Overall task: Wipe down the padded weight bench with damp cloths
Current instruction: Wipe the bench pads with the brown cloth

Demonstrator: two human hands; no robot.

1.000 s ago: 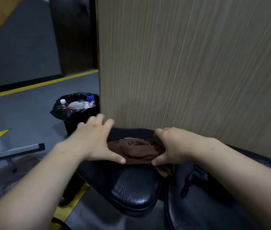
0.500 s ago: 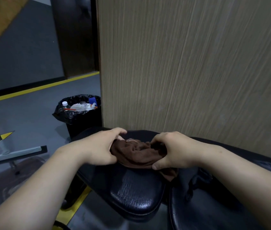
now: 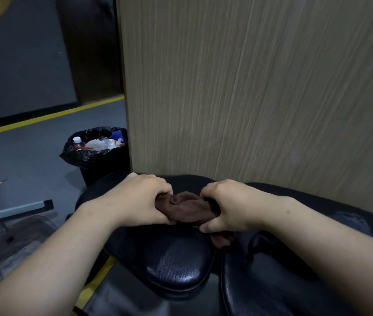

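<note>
A brown cloth (image 3: 186,209) lies bunched on the black padded seat pad of the weight bench (image 3: 174,263). My left hand (image 3: 140,201) grips the cloth's left end and my right hand (image 3: 229,205) grips its right end, both with fingers curled into the fabric. A bit of cloth hangs into the gap between the seat pad and the longer black back pad (image 3: 283,281) at the lower right. A dark strap or second cloth lies on that back pad under my right forearm; I cannot tell which.
A wood-grain panel (image 3: 249,87) rises directly behind the bench. A black-lined trash bin (image 3: 98,153) with bottles and wrappers stands on the grey floor at the left. A grey metal bar (image 3: 14,210) and yellow floor lines lie further left.
Both hands went from lying flat and spread beside the cloth to closing on it, gathering it into a tighter bunch between them.
</note>
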